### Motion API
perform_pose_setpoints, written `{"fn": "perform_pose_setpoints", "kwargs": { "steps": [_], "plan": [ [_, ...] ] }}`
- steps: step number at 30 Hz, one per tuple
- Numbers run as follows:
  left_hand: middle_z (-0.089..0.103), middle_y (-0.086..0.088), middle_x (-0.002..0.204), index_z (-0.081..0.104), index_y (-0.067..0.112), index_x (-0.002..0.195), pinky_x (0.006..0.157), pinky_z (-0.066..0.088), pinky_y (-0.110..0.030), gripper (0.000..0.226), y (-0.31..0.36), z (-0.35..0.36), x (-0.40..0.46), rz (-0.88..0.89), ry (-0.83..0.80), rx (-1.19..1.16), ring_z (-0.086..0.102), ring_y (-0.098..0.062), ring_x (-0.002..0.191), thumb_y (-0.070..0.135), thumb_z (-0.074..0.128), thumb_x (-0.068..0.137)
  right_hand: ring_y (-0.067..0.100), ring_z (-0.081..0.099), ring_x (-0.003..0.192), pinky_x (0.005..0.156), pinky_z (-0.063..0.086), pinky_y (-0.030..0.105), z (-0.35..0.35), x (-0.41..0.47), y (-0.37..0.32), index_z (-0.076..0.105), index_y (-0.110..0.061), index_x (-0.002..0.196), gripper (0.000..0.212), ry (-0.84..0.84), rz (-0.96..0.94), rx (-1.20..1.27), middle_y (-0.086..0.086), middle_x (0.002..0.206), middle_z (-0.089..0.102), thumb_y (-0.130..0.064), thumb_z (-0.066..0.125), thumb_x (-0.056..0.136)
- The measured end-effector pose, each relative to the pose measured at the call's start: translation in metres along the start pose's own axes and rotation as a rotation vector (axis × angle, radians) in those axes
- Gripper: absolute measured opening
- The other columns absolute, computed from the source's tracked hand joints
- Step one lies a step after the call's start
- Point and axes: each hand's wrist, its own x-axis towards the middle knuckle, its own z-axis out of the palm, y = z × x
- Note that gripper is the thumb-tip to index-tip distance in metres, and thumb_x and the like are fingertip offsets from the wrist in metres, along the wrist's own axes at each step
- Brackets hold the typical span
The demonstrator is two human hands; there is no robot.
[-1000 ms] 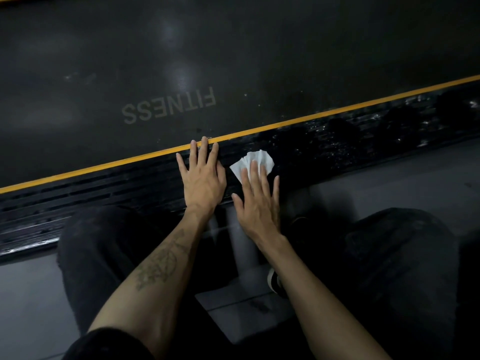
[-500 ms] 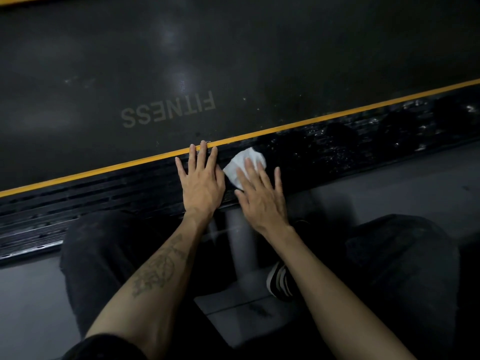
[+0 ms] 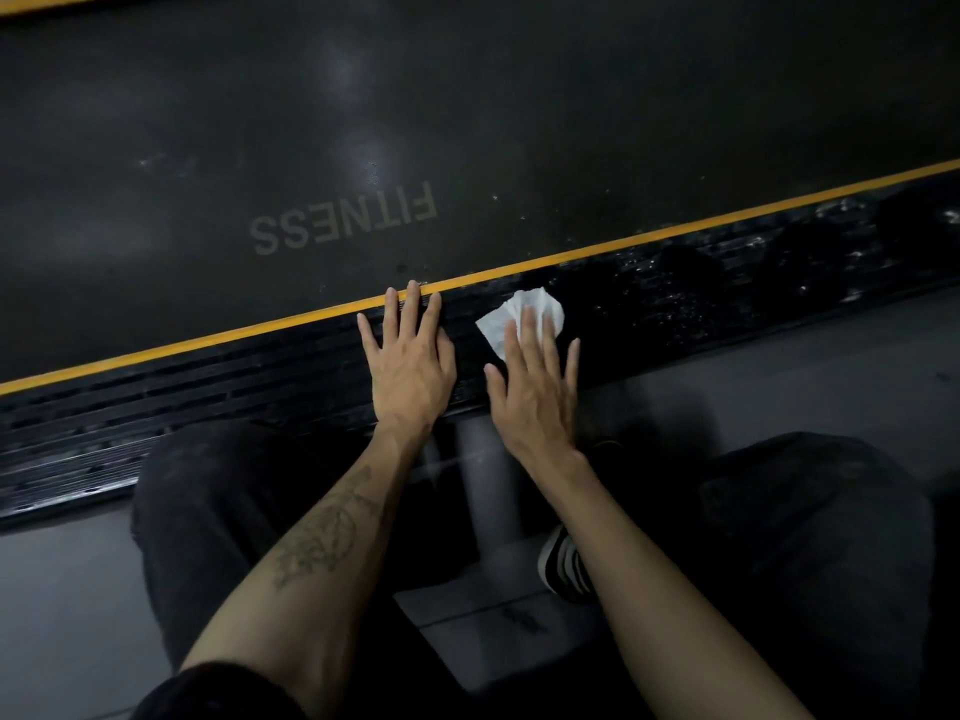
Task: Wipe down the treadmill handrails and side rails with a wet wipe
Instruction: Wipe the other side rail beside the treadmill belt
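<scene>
Head view: the right hand (image 3: 535, 392) presses the crumpled white wet wipe (image 3: 522, 317) under straight, spread fingers onto the black ribbed treadmill side rail (image 3: 249, 392); the left hand (image 3: 408, 363) rests flat, braced beside. Best keep even pressure along the ribs; leftward the rail seems unwiped

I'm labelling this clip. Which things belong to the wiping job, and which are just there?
Job: white wet wipe; black ribbed side rail; right hand pressing the wipe; left hand flat on the rail.
Just there: dark treadmill belt; striped shoe; grey floor.
</scene>
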Motion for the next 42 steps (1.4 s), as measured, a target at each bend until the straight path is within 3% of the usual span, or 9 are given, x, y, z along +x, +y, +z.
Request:
{"fn": "perform_pose_setpoints", "kwargs": {
  "steps": [6, 10, 12, 18, 24, 31, 37, 40, 42],
  "plan": [
    [0.025, -0.002, 0.169, 0.039, 0.022, 0.157, 0.126, 0.004, -0.059, 0.051, 0.0, -0.001, -0.001, -0.015, -0.006, -0.018, 0.01, -0.024, 0.158, 0.035, 0.033, 0.108, 0.026, 0.026, 0.154, 0.12, 0.024, 0.063, 0.002, 0.001, 0.01, 0.039, -0.014, 0.157, 0.062, -0.065, -0.314, -0.1, 0.008, 0.167, 0.027, -0.043, 0.032, 0.102],
    [0.021, -0.001, 0.17, 0.036, 0.025, 0.158, 0.126, 0.003, -0.059, 0.052, 0.001, -0.002, 0.001, -0.014, -0.017, -0.003, 0.008, -0.024, 0.159, 0.039, 0.03, 0.108, 0.025, 0.018, 0.156, 0.123, 0.009, 0.059, -0.006, 0.013, 0.023, 0.037, -0.015, 0.157, 0.063, -0.037, -0.058, -0.038, 0.007, 0.169, 0.021, -0.045, 0.029, 0.103],
    [0.021, 0.0, 0.17, 0.035, 0.025, 0.158, 0.126, 0.003, -0.059, 0.053, 0.001, -0.002, 0.001, -0.012, -0.017, 0.006, 0.007, -0.024, 0.159, 0.039, 0.028, 0.108, 0.028, 0.019, 0.156, 0.123, 0.01, 0.059, -0.003, 0.012, 0.007, 0.038, -0.012, 0.156, 0.064, -0.024, 0.021, 0.002, 0.009, 0.168, 0.024, -0.046, 0.03, 0.102],
    [0.023, 0.0, 0.169, 0.037, 0.024, 0.158, 0.126, 0.004, -0.058, 0.05, 0.001, -0.001, 0.0, -0.02, 0.0, -0.018, 0.008, -0.022, 0.159, 0.034, 0.033, 0.109, 0.026, 0.022, 0.155, 0.122, 0.019, 0.062, -0.002, 0.011, 0.013, 0.037, -0.014, 0.158, 0.064, -0.111, -0.27, -0.037, 0.006, 0.168, 0.025, -0.043, 0.028, 0.102],
    [0.024, 0.0, 0.169, 0.037, 0.023, 0.158, 0.127, 0.004, -0.058, 0.05, 0.001, 0.0, 0.001, -0.023, 0.001, -0.003, 0.009, -0.022, 0.159, 0.033, 0.031, 0.109, 0.026, 0.013, 0.157, 0.124, 0.004, 0.057, -0.007, 0.028, 0.0, 0.032, -0.013, 0.159, 0.069, -0.117, -0.015, 0.018, 0.005, 0.17, 0.017, -0.047, 0.021, 0.1],
    [0.025, -0.001, 0.168, 0.038, 0.022, 0.157, 0.127, 0.004, -0.057, 0.055, 0.0, 0.0, 0.0, -0.012, 0.011, 0.001, 0.011, -0.022, 0.158, 0.035, 0.023, 0.106, 0.022, 0.016, 0.157, 0.125, 0.005, 0.058, -0.007, 0.033, 0.003, 0.032, -0.016, 0.16, 0.068, -0.211, -0.303, -0.047, 0.003, 0.17, 0.019, -0.041, 0.017, 0.099],
    [0.026, -0.001, 0.168, 0.039, 0.022, 0.157, 0.126, 0.007, -0.058, 0.058, 0.001, -0.001, 0.0, -0.015, 0.017, -0.004, 0.013, -0.022, 0.158, 0.037, 0.022, 0.104, 0.025, 0.009, 0.158, 0.124, 0.006, 0.058, -0.009, 0.035, 0.0, 0.025, -0.012, 0.161, 0.068, -0.125, -0.031, -0.018, 0.007, 0.171, 0.011, -0.044, 0.022, 0.101],
    [0.025, -0.001, 0.169, 0.038, 0.022, 0.157, 0.126, 0.007, -0.058, 0.057, 0.0, 0.001, 0.001, -0.016, 0.013, -0.007, 0.012, -0.022, 0.158, 0.036, 0.022, 0.104, 0.025, 0.011, 0.158, 0.125, 0.01, 0.058, -0.001, 0.031, -0.013, 0.024, -0.013, 0.161, 0.067, -0.191, -0.22, -0.072, 0.007, 0.171, 0.012, -0.044, 0.032, 0.102],
    [0.025, -0.002, 0.168, 0.039, 0.022, 0.156, 0.127, 0.007, -0.057, 0.055, -0.001, 0.003, 0.001, -0.019, 0.021, -0.003, 0.012, -0.022, 0.158, 0.035, 0.023, 0.105, 0.023, 0.014, 0.157, 0.125, 0.012, 0.057, -0.002, 0.033, -0.003, 0.029, -0.017, 0.161, 0.065, -0.218, -0.318, -0.111, 0.004, 0.171, 0.015, -0.044, 0.027, 0.101]
  ]
}}
